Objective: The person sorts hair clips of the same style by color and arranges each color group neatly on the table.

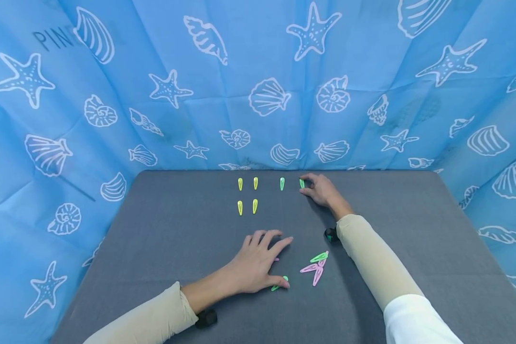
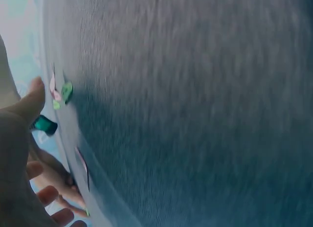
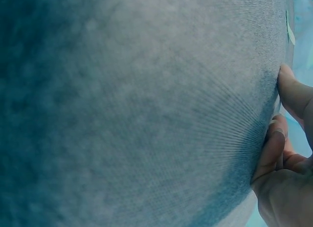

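Observation:
At the far side of the table, my right hand (image 1: 324,190) has thumb and fingers around a green hair clip (image 1: 302,183), pinching it at the cloth. A paler green hair clip (image 1: 282,184) lies just left of it. My left hand (image 1: 254,267) hovers palm down nearer the front, fingers spread and holding nothing. Beside its thumb lies a green hair clip (image 1: 279,284), and a pink hair clip (image 1: 276,259) peeks out from under its fingers, mostly hidden. In the left wrist view the left thumb and fingertips (image 2: 47,195) are apart.
Yellow hair clips (image 1: 255,206) lie in two rows at the back left of centre. Between the arms is a loose group of pink hair clips (image 1: 314,269) with a green one (image 1: 319,257) on top. A blue shell-print curtain (image 1: 258,95) hangs behind the grey table (image 1: 176,229).

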A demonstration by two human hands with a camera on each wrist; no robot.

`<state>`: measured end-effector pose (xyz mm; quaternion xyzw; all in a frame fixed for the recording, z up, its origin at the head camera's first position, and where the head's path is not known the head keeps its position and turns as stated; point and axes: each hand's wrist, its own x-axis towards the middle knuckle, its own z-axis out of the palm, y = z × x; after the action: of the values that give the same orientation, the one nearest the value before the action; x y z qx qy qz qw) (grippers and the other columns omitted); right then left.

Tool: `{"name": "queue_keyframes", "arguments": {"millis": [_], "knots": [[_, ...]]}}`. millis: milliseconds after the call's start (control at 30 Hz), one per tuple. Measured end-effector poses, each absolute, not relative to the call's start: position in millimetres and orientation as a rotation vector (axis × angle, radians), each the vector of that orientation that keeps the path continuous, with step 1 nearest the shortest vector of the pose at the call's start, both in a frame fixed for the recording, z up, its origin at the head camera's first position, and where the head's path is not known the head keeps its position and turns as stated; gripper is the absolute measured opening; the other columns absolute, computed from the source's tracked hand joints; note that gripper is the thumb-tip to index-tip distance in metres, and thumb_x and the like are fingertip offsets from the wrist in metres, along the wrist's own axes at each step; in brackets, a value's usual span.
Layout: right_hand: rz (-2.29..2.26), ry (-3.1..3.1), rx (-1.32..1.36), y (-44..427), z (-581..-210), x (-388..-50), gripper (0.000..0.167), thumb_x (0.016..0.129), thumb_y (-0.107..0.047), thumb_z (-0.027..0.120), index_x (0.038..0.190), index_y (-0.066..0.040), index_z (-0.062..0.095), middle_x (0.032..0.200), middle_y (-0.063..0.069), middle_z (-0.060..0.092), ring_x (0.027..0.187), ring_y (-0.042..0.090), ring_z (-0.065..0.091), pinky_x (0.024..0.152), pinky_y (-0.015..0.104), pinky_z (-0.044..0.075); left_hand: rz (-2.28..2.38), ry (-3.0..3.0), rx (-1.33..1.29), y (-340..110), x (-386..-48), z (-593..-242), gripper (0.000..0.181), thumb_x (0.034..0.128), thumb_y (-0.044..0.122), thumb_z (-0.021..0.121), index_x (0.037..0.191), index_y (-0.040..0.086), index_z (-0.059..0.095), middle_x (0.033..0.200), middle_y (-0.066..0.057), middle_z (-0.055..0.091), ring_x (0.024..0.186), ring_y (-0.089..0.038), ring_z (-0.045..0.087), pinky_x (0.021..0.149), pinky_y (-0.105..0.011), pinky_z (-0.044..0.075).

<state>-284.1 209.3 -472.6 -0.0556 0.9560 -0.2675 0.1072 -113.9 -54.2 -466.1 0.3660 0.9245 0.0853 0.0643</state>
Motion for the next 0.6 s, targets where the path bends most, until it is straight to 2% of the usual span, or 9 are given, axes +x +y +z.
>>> {"name": "queue_keyframes", "arguments": {"millis": [133,267,400,600], "knots": [[-0.801,2.809,-0.166,209.4,-473.5,-284.0,0.051,0.104,-0.028,0.061,0.150,-0.012,0.049,0.111,0.018,0.056,0.097,0.029,0.051,0.082,0.043,0.042,0.254,2.772,1.097,-51.8,-107.6,-469.3,0.090,0.0796,0.080,0.064,0.153,0.032,0.042,0.148,0.001,0.041,0.124,-0.020,0.042,0.096,-0.041,0.038],[-0.816,2.804,-0.162,209.5,-474.8,-285.0,0.051,0.103,-0.028,0.061,0.150,-0.012,0.049,0.108,0.016,0.055,0.095,0.028,0.049,0.080,0.040,0.040,0.272,2.739,1.109,-49.8,-105.6,-469.3,0.066,0.0788,0.076,0.069,0.125,0.029,0.059,0.115,0.007,0.048,0.100,-0.012,0.038,0.084,-0.031,0.032],[-0.819,2.810,-0.166,209.3,-475.3,-285.9,0.051,0.103,-0.028,0.062,0.150,-0.011,0.050,0.105,0.015,0.054,0.093,0.027,0.049,0.078,0.039,0.039,0.239,2.721,1.193,-51.0,-107.1,-469.0,0.048,0.0814,0.069,0.071,0.097,0.027,0.056,0.090,0.011,0.043,0.083,-0.009,0.032,0.075,-0.027,0.025],[-0.812,2.819,-0.174,210.3,-476.7,-285.9,0.051,0.103,-0.028,0.062,0.149,-0.011,0.050,0.104,0.016,0.055,0.092,0.027,0.049,0.078,0.039,0.039,0.140,2.669,1.286,-49.6,-107.1,-464.7,0.033,0.0920,0.057,0.068,0.082,0.029,0.053,0.079,0.014,0.044,0.076,-0.007,0.031,0.068,-0.023,0.023]]}}
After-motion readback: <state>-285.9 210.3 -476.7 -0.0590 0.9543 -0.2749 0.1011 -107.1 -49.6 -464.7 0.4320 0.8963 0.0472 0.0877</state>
